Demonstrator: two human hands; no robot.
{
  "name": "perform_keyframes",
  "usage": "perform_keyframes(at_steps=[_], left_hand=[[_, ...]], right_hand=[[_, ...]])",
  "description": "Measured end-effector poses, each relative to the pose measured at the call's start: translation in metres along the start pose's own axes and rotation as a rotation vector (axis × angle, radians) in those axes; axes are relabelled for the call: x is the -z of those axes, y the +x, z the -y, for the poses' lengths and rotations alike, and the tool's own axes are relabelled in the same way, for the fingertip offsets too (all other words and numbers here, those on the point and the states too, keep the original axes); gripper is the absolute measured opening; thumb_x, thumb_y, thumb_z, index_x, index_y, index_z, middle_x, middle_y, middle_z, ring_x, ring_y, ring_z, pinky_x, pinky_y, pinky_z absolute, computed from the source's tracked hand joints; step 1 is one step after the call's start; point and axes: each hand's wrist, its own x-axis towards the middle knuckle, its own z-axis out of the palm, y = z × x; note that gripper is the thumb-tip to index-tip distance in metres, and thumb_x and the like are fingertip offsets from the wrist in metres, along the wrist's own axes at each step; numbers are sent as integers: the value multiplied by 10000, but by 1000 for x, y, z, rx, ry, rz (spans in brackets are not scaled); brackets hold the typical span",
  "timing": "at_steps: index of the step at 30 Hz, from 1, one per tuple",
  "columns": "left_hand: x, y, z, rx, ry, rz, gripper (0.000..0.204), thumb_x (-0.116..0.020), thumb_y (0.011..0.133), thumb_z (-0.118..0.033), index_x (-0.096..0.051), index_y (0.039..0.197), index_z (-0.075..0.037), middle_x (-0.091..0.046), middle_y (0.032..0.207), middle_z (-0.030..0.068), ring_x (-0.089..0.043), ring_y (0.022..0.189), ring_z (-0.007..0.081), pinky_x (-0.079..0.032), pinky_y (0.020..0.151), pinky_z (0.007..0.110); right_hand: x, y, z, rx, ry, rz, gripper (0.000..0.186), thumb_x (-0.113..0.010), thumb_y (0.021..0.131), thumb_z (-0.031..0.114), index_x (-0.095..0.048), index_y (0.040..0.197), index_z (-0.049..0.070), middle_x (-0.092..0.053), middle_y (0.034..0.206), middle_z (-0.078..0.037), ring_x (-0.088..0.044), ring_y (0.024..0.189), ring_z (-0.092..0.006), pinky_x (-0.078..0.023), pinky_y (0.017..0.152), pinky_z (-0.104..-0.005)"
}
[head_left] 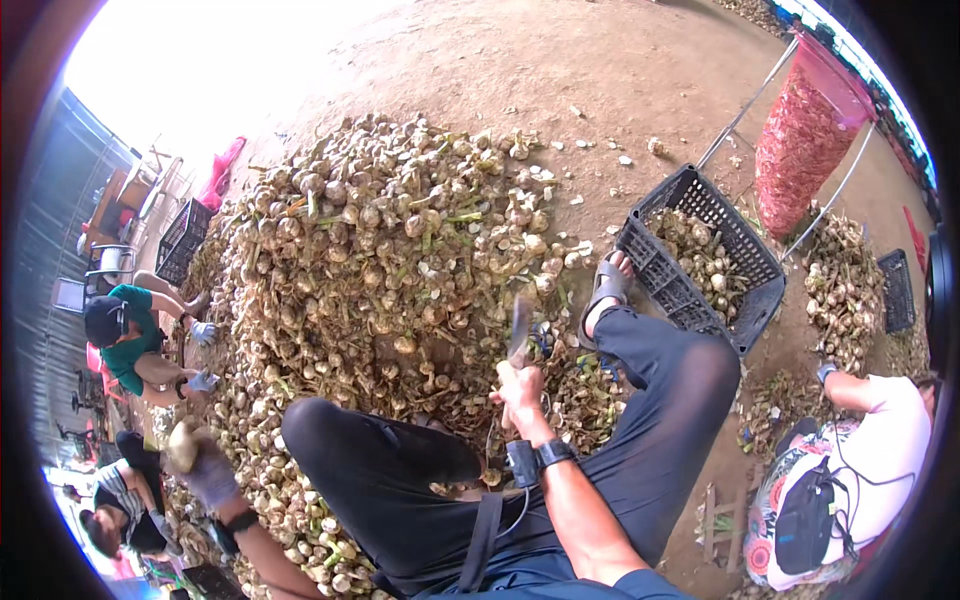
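Garlic bulb (183,447), slightly blurred, sits in our gloved left hand (212,476), out to the left by the edge of the big garlic pile (380,230); we have those fingers clamped around it. Our bare right hand (522,388) has its fingers wrapped tight on a knife (519,335), blade pointing away from us. Near our sandalled right foot (607,287) we see a black crate (665,285) with more garlic inside, and beyond it a pink mesh bag (800,150), well filled.

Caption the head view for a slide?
Knife in right hand, garlic bulb in left hand, garlic heap in front.
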Motion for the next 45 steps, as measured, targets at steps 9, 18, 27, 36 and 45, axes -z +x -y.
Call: perform_keyframes(at_steps=[9, 18, 27, 36, 45], left_hand=[[169, -70, 81, 376, 1085, -284, 484, -506, 1027, -277, -456, 1446, -40, -581, 1368, 151, -558, 1236, 260, -388, 1118, 412], [105, 33, 405, 717, 1912, 824, 715, -782, 790, -197, -488, 1438, -121, -498, 1431, 203, -493, 1304, 389, -419, 1096, 434], [161, 39, 511, 634, 2234, 1406, 770, -804, 709, -288, -505, 1380, -55, -510, 1418, 170, -492, 1293, 375, -372, 1101, 468], [171, 62, 435, 933, 1580, 359, 869, -840, 724, -372, -457, 1422, -23, -689, 1173, 200, -656, 1072, 368, -515, 950, 394], [-108, 90, 325, 696, 1425, 693, 559, -794, 783, -121, -559, 1283, -33, -670, 902, 13, -566, 790, 66, -512, 707, 261]], right_hand=[[-10, -3, 4, -99, 166, 38, 336, -645, 870, 179, -550, 575, 49, -493, 541, 14, -452, 400, -99, -543, 446, -320], [-6, 4, -6, -120, 104, -3, 306, -628, 908, 172, -557, 627, 73, -478, 586, 44, -436, 440, -62, -551, 516, -313], [-18, 2, -10, -184, 113, -54, 350, -661, 929, 194, -623, 648, -11, -547, 576, 2, -512, 438, -95, -554, 468, -296], [-36, -12, 21, -65, -35, -12, 267, -632, 940, 174, -595, 721, 27, -537, 620, 14, -529, 461, -98, -558, 500, -302], [-28, -65, 114, 870, -365, -56, 197, -676, 843, 76, -520, 733, 28, -551, 658, -161, -557, 568, -352, -415, 516, -418]])
